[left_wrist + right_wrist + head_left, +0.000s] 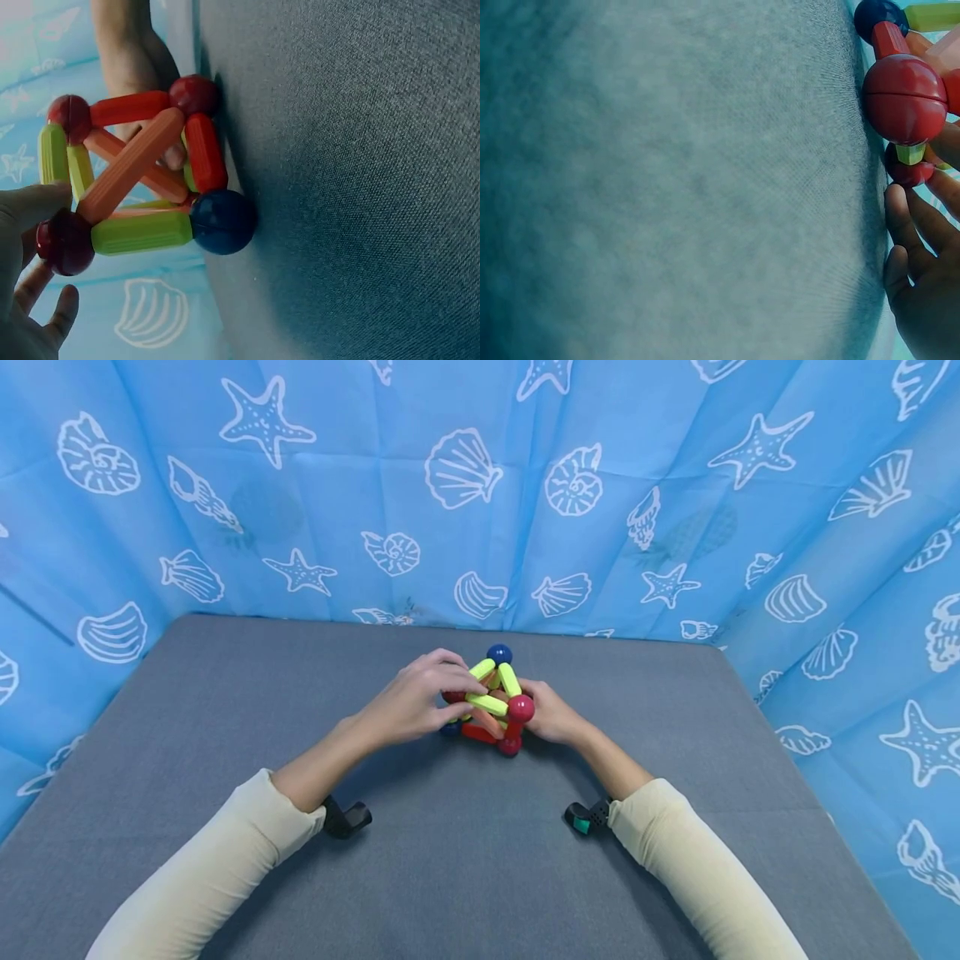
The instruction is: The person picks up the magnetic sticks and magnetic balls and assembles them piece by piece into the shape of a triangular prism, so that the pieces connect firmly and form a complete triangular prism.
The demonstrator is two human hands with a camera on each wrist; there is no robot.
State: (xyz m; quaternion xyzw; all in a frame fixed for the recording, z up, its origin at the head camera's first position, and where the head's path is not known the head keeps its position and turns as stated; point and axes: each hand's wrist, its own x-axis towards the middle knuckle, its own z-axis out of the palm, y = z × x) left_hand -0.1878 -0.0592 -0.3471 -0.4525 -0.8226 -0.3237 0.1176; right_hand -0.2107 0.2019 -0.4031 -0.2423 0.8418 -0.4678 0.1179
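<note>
A cube-like ball-and-rod building toy [487, 703] stands on the grey table, with a blue ball [499, 653] at its peak. Yellow-green, red and orange rods join its red and blue balls; an orange rod [131, 166] runs diagonally across one side in the left wrist view. My left hand [420, 695] holds the toy's upper left corner, thumb and fingers about a dark red ball [66, 244]. From the right, my right hand [557, 713] grips the far side, partly hidden behind a red ball [521, 708]. One of its fingertips shows through the frame in the left wrist view.
The grey table [465, 860] spreads around the toy, its far edge meeting a blue curtain [330, 510] printed with white shells and starfish. Black wrist cameras, the left [347, 819] and the right [588, 817], hang beside the sleeves close over the table.
</note>
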